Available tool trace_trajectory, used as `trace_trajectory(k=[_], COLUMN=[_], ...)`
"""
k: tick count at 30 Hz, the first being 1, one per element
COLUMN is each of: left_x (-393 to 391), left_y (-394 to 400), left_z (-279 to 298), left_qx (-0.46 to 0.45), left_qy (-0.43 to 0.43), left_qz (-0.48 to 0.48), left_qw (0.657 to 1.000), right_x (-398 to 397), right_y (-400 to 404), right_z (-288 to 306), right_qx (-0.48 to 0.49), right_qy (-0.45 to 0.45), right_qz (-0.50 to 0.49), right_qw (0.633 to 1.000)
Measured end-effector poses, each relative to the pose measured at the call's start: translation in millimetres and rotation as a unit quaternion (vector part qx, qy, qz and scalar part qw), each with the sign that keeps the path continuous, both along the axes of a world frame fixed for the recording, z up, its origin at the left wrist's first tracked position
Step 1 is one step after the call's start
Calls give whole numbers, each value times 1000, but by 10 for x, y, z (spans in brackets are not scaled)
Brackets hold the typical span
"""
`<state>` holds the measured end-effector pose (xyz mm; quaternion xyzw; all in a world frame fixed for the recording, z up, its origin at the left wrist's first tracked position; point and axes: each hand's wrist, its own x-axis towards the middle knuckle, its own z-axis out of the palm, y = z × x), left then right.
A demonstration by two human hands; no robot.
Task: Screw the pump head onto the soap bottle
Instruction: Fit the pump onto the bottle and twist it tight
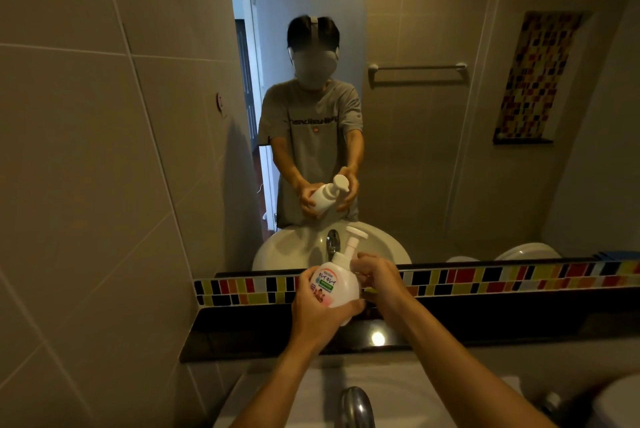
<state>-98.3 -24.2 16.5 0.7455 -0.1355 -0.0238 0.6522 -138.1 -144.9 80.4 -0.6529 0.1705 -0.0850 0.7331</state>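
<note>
Mid-screwing: left hand (317, 313) wrapped around round white plastic soap bottle (334, 287), right hand (375, 277) fingers (360, 266) pinching white pump head (351, 244) collar. Next, probably more twisting till snug.

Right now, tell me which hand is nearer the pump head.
Right. The right hand is at the collar just below the pump head, fingers at the bottle's neck. The left hand is lower, wrapped around the soap bottle body.

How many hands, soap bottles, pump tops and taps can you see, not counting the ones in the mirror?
Hands: 2, left hand and right hand
Soap bottle: 1
Pump head: 1
Tap: 1
Total: 5
</note>
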Motion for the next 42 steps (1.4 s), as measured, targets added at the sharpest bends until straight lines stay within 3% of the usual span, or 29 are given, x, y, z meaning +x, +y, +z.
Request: trace_trajectory(k=[4, 9, 19, 24, 31, 42], left_x=[-41, -88, -47, -125, -67, -190], left_y=[-23, -54, -43, -27, 18, -52], left_z=[12, 9, -29, -55, 5, -24], left_qx=[0, 31, 44, 58, 71, 142], left_qy=[-2, -62, -60, -100, -116, -201], left_qz=[-17, 57, -6, 56, 32, 180], left_qw=[1000, 996, 997, 992, 990, 952], right_x=[35, 86, 94, 82, -1, 44], right_y=[16, 62, 12, -14, -39, 126], right_z=[20, 13, 34, 22, 76, 35], right_qx=[-6, -10, 10, -1, -23, -38], right_qy=[2, -3, -8, -15, -31, -40], right_qz=[3, -38, -43, -14, 32, -31], right_qw=[1000, 999, 999, 1000, 999, 998])
